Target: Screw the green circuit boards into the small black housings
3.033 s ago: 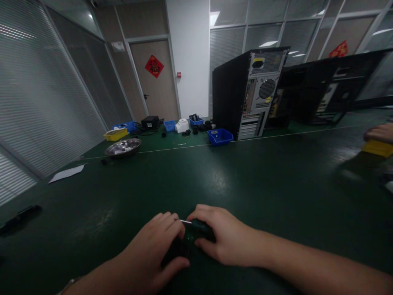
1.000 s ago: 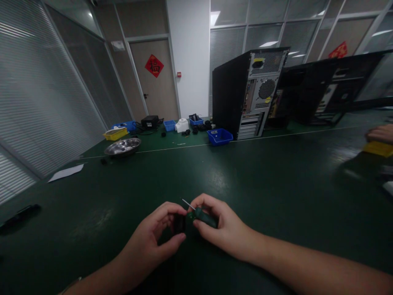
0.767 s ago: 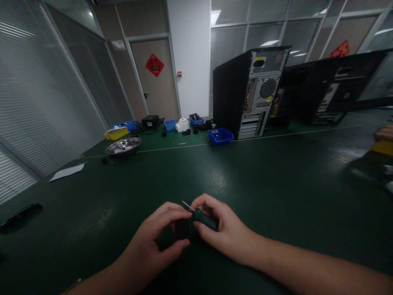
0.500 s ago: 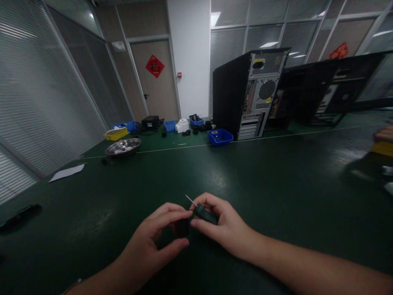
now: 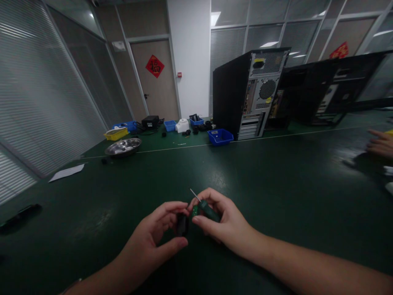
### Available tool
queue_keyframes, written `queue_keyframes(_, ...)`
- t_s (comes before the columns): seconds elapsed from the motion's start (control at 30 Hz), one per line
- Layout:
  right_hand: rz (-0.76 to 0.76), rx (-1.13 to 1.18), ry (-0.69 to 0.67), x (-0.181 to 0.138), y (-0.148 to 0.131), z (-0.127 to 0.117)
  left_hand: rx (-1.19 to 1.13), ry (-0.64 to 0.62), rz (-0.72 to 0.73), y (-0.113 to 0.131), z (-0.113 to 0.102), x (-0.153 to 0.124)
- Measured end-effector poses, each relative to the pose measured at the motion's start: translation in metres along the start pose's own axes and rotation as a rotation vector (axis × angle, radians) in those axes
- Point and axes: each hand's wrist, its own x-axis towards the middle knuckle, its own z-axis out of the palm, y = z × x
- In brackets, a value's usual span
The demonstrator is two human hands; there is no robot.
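Observation:
My left hand [image 5: 162, 233] is closed round a small black housing [image 5: 182, 225], gripped between fingers and thumb just above the green table. My right hand [image 5: 224, 215] grips a screwdriver [image 5: 209, 210] with a dark green handle, its thin metal shaft pointing up and to the left. Between the thumb and fingertips of that same hand sits a small green circuit board [image 5: 195, 210]. The board is a short way right of the black housing, and the two look apart. The fingers partly hide both parts.
A steel dish [image 5: 123, 146] holds small parts at the back left. Near a dark blue bin [image 5: 220, 137] stands a computer tower [image 5: 245, 96]. A dark object [image 5: 20, 217] lies at the left, and another person's hand [image 5: 382, 143] is at the right edge.
The right hand has drawn slightly up and right, so the green circuit board now shows clearly apart from the black housing. The other person's hand at the right edge has moved too.

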Motion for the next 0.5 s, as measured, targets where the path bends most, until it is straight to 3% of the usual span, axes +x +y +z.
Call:
queue_keyframes(0.1, -0.062, -0.068, 0.008, -0.0026, -0.0027, 0.0019, -0.054, 0.026, -0.032, -0.002, 0.0006, 0.0013)
queue_keyframes(0.3, -0.123, -0.306, -0.067, -0.0064, 0.001, 0.0057, -0.087, 0.038, 0.04, -0.006, 0.0007, 0.0012)
queue_keyframes(0.5, -0.126, -0.459, -0.049, -0.0059, 0.0038, 0.0053, 0.19, 0.061, 0.12, -0.0062, -0.0009, -0.0003)
